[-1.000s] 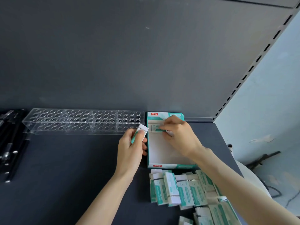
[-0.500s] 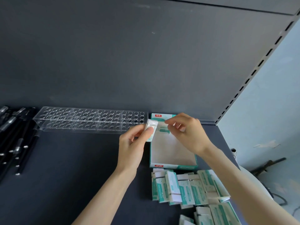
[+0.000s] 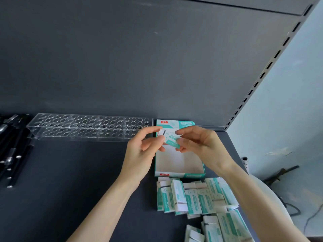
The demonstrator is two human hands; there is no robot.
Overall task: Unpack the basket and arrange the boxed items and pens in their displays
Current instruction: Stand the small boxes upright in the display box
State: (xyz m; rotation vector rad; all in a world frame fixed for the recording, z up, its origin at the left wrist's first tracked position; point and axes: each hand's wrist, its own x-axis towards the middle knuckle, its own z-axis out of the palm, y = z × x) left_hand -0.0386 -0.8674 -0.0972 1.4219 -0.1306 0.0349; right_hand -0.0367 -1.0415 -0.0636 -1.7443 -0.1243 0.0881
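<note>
A small white-and-teal boxed item is held above the far end of the open teal display carton. My left hand pinches its left end between thumb and fingers. My right hand pinches its right end. The carton's white floor shows bare near its front. Several more boxed items lie in a loose row on the dark shelf just in front of the carton. A clear acrylic pen rack with many round holes stands to the left, with no pens in it. Black pens lie at the far left.
The dark shelf backs onto a dark grey panel. A slotted upright runs along the right edge. Beyond the shelf's right end are a pale wall, a white round object and cables on the floor.
My right hand left the carton's back and came up to meet my left hand. The boxed item that my left hand held alone is now held by both hands.
</note>
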